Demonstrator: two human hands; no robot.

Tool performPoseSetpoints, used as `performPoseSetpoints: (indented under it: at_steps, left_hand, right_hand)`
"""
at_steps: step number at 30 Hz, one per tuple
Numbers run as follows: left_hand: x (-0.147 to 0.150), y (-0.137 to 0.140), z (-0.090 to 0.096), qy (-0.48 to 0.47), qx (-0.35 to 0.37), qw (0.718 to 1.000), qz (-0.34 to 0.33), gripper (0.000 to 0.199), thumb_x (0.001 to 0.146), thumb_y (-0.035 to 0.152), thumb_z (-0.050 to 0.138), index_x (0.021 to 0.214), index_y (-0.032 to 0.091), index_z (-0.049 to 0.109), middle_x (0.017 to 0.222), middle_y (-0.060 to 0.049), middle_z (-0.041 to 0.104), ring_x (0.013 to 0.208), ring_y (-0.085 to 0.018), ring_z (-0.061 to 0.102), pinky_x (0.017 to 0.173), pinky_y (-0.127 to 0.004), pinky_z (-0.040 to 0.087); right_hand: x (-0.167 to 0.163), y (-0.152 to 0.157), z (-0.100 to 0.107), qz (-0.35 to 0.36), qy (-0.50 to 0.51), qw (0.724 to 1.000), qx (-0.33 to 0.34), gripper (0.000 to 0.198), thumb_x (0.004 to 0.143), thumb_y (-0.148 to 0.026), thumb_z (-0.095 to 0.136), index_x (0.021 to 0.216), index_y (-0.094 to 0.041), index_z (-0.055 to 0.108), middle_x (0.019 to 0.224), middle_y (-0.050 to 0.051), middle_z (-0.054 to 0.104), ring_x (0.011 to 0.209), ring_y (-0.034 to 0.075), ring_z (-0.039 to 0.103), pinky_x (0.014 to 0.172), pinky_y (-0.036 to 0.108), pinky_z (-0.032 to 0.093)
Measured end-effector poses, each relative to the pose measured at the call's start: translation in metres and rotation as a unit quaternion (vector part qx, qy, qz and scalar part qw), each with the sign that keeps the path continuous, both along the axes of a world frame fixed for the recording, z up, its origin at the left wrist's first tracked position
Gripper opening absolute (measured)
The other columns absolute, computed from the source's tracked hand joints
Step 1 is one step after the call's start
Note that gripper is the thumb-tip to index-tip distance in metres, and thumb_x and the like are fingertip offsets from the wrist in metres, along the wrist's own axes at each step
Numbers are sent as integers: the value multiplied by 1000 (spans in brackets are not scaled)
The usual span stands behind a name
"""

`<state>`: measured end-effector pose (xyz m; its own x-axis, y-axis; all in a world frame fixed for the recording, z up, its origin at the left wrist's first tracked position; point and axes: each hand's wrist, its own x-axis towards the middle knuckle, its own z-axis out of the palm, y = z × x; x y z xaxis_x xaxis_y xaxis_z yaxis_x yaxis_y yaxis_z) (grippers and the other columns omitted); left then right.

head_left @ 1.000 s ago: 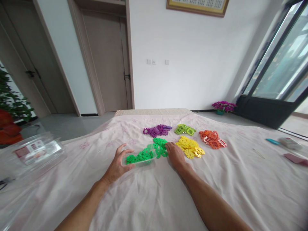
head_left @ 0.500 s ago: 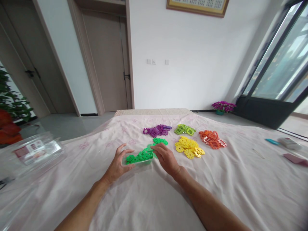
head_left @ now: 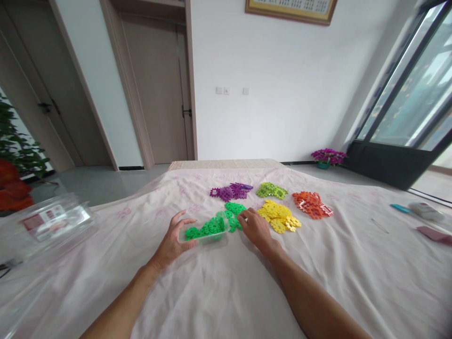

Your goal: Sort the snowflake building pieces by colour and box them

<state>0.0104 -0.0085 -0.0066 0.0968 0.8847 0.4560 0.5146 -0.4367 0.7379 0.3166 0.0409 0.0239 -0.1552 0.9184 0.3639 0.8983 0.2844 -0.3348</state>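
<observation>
On pale patterned cloth (head_left: 197,296), the left hand (head_left: 176,233), fingers spread, holds a clear rectangular plastic box (head_left: 212,239) with bright-green notched plastic discs (head_left: 208,228). The right hand (head_left: 257,228) bends beside loose discs (head_left: 234,207); whether it pinches, I cannot tell.

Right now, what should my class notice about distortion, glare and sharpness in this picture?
Head view: wide-angle distortion makes the far-left door and the glass door lean; head view: glare whitens parts of the clear plastic boxes; head view: the overlapping green pieces look too soft to count reliably.
</observation>
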Motion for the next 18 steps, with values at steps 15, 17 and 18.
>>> performPoseSetpoints:
  at_steps: [15, 17, 18]
  left_hand:
    - [6, 0, -8, 10, 62, 997, 39, 49, 73, 44, 78, 115, 23, 64, 143, -11, 41, 135, -33, 42, 112, -56, 39]
    - [7, 0, -9, 13, 69, 997, 42, 49, 73, 44, 77, 115, 23, 64, 142, -12, 41, 135, -33, 43, 112, -55, 40]
    - [7, 1, -10, 16, 74, 996, 46, 49, 73, 43, 78, 115, 23, 64, 142, -12, 41, 134, -32, 44, 112, -54, 40]
  right_hand:
    - [8, 4, 3, -41, -61, 992, -99, 25, 79, -37, 66, 97, -20, 65, 94, 6, 70, 84, 21, 64, 62, 26, 31]
    - [9, 6, 3, -36, -31, 993, -108, 24, 79, -33, 66, 99, -20, 64, 87, 4, 70, 80, 19, 62, 61, 25, 30]
    - [9, 7, 3, -29, -8, 993, -110, 22, 79, -31, 66, 97, -20, 65, 83, 3, 69, 76, 17, 61, 61, 24, 30]
